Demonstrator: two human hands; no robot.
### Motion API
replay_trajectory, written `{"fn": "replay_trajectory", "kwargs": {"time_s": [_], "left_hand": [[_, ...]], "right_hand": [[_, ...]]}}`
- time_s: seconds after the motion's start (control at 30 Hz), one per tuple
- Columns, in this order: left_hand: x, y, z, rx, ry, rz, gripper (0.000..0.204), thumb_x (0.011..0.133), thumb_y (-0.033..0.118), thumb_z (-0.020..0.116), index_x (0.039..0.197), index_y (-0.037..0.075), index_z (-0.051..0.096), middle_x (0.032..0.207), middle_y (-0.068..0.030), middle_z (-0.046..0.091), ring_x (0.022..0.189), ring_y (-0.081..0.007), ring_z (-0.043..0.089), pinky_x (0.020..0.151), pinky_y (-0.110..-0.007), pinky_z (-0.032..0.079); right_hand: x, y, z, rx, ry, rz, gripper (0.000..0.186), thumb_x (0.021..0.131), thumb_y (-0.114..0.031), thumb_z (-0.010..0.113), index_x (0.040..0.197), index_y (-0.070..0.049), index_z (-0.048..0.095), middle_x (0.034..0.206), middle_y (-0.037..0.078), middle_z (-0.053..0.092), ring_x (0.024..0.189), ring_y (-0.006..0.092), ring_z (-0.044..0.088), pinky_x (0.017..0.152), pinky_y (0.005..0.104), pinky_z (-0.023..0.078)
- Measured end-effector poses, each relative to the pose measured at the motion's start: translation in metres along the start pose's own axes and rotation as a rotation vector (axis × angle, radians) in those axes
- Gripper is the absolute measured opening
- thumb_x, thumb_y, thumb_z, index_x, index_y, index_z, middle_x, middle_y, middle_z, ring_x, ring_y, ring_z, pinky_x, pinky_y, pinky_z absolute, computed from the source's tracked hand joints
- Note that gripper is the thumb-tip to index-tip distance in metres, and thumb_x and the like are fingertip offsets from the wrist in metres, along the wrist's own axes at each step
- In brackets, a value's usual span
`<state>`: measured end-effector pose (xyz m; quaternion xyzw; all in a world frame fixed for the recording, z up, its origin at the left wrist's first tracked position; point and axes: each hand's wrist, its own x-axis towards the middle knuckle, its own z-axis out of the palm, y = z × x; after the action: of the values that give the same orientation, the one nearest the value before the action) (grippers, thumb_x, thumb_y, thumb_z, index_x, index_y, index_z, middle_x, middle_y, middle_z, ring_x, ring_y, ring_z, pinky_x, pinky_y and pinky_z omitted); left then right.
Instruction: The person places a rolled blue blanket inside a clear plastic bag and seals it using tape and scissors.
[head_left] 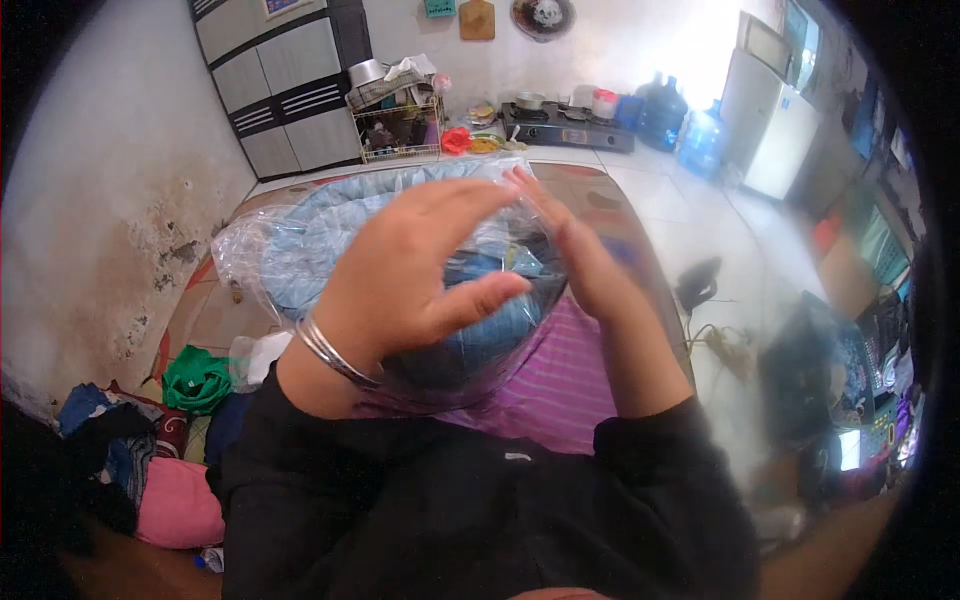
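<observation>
A large clear plastic bag (250, 247) lies in front of me, with quilted light-blue fabric (320, 210) and darker blue cloth (480, 325) inside. My left hand (410, 265), with silver bangles at the wrist, is over the bag, open, fingers stretched toward its top edge and thumb apart. My right hand (585, 260) is at the bag's right side, open, its slightly blurred fingers stretched up against the plastic, their tips near my left fingertips. Pink striped cloth (560, 385) lies under the bag.
Folded clothes (180, 500) and green cloth (195, 375) lie at left on the patterned mat (600, 185). A cabinet (245, 80), wire rack (395, 135), stove (560, 130), water jugs (703, 140) and fridge (765, 135) stand at the back. Baskets with clutter (850, 400) line the right side.
</observation>
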<state>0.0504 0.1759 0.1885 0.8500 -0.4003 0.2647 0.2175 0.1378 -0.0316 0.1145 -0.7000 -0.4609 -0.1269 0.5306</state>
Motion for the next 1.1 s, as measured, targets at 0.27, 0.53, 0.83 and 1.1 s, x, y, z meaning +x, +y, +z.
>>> {"fn": "replay_trajectory", "kwargs": {"time_s": [0.27, 0.53, 0.83, 1.1], "left_hand": [[-0.016, -0.007, 0.008, 0.217, -0.027, -0.079, 0.063, 0.085, 0.052, 0.048, 0.126, 0.004, 0.049, 0.127, -0.0179, 0.050, 0.122, -0.0328, 0.044, 0.103, -0.045, 0.029], [-0.030, -0.010, 0.011, 0.438, -0.174, -0.143, 0.058, 0.086, 0.053, 0.044, 0.124, 0.011, 0.052, 0.128, -0.0088, 0.052, 0.124, -0.0293, 0.042, 0.104, -0.059, 0.018], [-0.030, -0.009, 0.012, 0.485, -0.125, -0.159, 0.054, 0.086, 0.052, 0.046, 0.118, 0.010, 0.057, 0.123, -0.0074, 0.056, 0.125, -0.0290, 0.041, 0.105, -0.060, 0.014], [-0.027, -0.001, 0.012, 0.538, -0.081, -0.142, 0.050, 0.085, 0.048, 0.050, 0.113, 0.009, 0.060, 0.120, -0.0081, 0.057, 0.124, -0.0299, 0.041, 0.106, -0.058, 0.015]], "right_hand": [[0.008, -0.037, -0.011, -0.431, -0.274, 0.006, 0.063, 0.086, -0.051, 0.047, 0.133, -0.009, 0.044, 0.141, 0.024, 0.032, 0.134, 0.0402, 0.024, 0.107, 0.0504, 0.020], [-0.005, -0.070, -0.007, -0.763, -0.239, 0.043, 0.057, 0.079, -0.044, 0.061, 0.124, -0.009, 0.053, 0.138, 0.020, 0.039, 0.131, 0.0375, 0.030, 0.103, 0.0573, 0.025], [-0.039, -0.078, 0.009, -0.881, 0.239, -0.095, 0.013, 0.072, -0.011, 0.066, 0.083, -0.005, 0.062, 0.092, 0.008, 0.063, 0.094, 0.0276, 0.058, 0.081, 0.0414, 0.044], [-0.046, -0.078, 0.007, -0.906, 0.216, -0.379, 0.015, 0.068, -0.007, 0.067, 0.081, -0.006, 0.061, 0.086, 0.004, 0.060, 0.083, 0.0241, 0.057, 0.073, 0.0363, 0.043]]}}
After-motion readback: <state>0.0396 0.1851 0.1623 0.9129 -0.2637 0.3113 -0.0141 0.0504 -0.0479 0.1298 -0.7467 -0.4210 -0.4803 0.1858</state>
